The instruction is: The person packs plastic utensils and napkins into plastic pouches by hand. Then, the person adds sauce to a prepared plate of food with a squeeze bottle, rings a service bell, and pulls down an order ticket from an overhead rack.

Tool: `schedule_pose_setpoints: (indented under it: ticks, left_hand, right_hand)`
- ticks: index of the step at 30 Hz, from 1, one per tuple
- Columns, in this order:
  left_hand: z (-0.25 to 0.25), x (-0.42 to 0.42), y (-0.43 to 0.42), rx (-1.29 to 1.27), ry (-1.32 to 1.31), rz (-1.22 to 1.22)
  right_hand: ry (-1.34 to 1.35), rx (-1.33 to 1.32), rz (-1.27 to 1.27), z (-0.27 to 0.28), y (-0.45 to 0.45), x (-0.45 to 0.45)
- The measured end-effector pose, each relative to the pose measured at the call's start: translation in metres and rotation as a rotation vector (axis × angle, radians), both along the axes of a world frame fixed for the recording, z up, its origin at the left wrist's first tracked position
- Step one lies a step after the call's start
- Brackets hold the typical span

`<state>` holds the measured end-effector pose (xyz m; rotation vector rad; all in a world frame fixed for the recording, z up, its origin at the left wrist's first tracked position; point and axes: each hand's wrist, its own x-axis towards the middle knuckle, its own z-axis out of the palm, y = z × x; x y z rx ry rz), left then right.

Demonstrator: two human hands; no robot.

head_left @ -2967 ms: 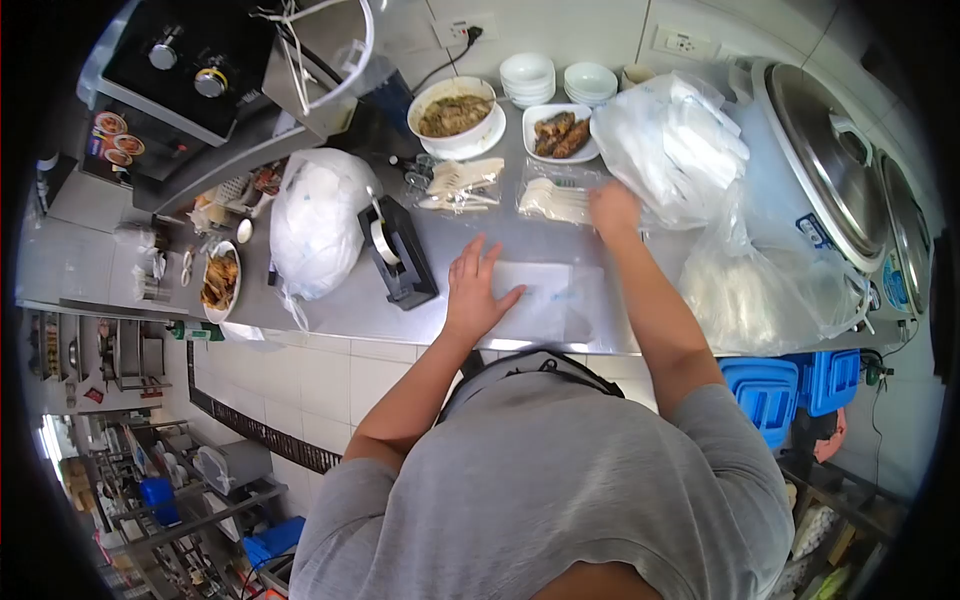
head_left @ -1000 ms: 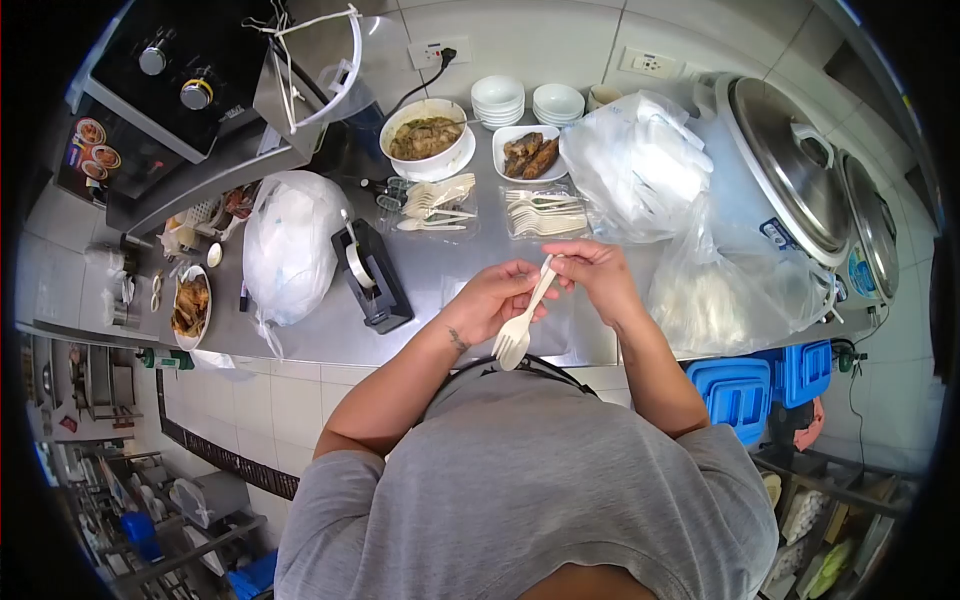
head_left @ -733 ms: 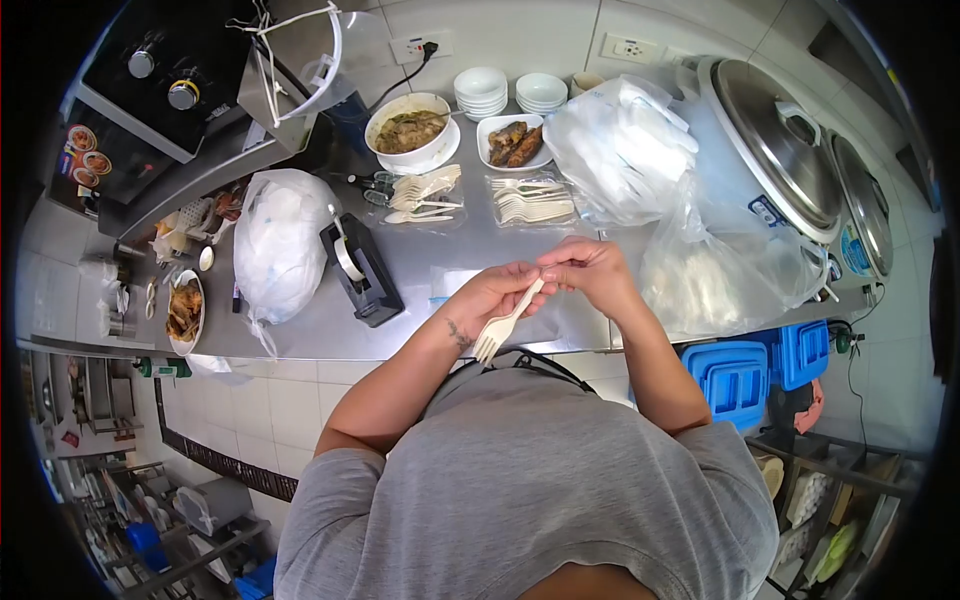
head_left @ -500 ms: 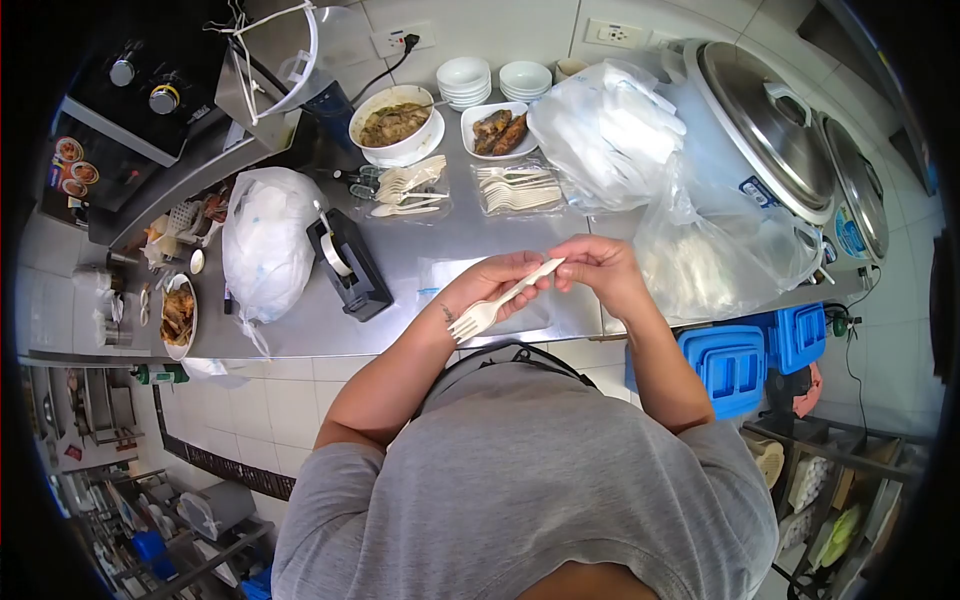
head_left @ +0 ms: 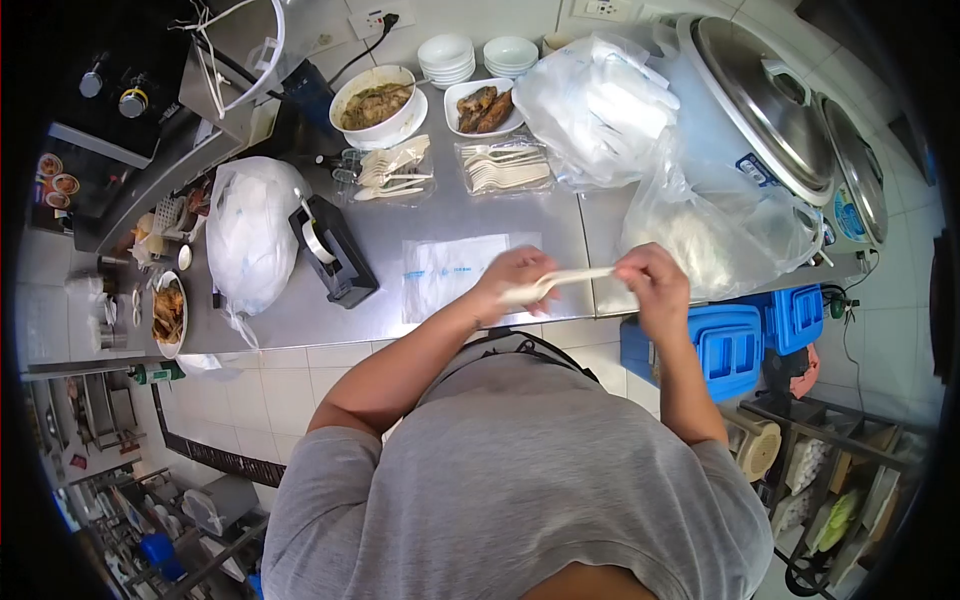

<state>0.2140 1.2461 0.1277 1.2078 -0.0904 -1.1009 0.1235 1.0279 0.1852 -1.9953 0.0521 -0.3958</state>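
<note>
Above the counter's front edge, both hands are on pale disposable cutlery (head_left: 572,276) that shows a fork-like head at its left end. My left hand (head_left: 512,280), blurred by motion, has its fingers round that head. The handle's right end is pinched in my right hand (head_left: 655,282). Beneath and left of my left hand, a flat clear plastic packet with white sheets (head_left: 445,272) lies on the steel counter (head_left: 385,225). Behind it are two plastic bags of pale cutlery, one on the left (head_left: 395,170) and one on the right (head_left: 505,167).
A black tape dispenser (head_left: 332,250) stands beside a stuffed white bag (head_left: 252,235). Along the back are a bowl of food (head_left: 375,105), a dish of browned food (head_left: 484,108) and stacked white bowls (head_left: 447,60). Plastic bags (head_left: 610,110) and a large lidded container (head_left: 765,100) occupy the right.
Earlier my right hand was at the right cutlery bag; now both hands hold cutlery near my body. Most recently my right hand moved right, the cutlery turned nearly level, and the flat packet became more visible.
</note>
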Motion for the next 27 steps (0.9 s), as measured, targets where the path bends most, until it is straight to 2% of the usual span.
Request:
schedule_pose_setpoints:
  ticks: [2,5,8,10,14,17,20,23,26,27]
  left_hand:
    - [-0.031,0.004,0.0,0.654,-0.988,-0.067]
    - [-0.048,-0.002,-0.002,0.871,-1.17,-0.137]
    - [-0.107,-0.002,0.009,0.803,-1.23,-0.02]
    - [-0.109,0.002,0.021,0.673,-1.223,-0.028]
    - [-0.084,-0.005,0.031,0.608,-1.29,-0.031]
    - [-0.095,-0.001,0.027,0.655,-1.339,-0.045]
    - [-0.095,0.001,0.031,0.575,-1.217,0.007]
    - [-0.057,-0.006,0.031,0.554,-1.275,0.117]
    - [-0.046,-0.005,0.026,0.509,-1.472,0.241]
    - [-0.044,-0.004,0.026,0.516,-1.454,0.309]
  right_hand:
    - [0.183,0.128,-0.169,-0.028,-0.024,-0.004]
    - [0.403,0.16,-0.331,-0.065,-0.035,-0.013]
    - [0.483,0.069,-0.348,-0.101,-0.035,-0.019]
    - [0.511,0.054,-0.346,-0.122,-0.037,-0.02]
    - [0.533,0.126,-0.302,-0.116,-0.025,-0.012]
    - [0.54,0.088,-0.291,-0.124,-0.028,-0.004]
    - [0.565,0.152,-0.269,-0.121,-0.027,-0.001]
    - [0.537,0.103,-0.247,-0.119,-0.021,0.003]
    - [0.557,0.07,-0.214,-0.105,-0.016,0.011]
    - [0.514,0.005,-0.208,-0.109,-0.019,0.013]
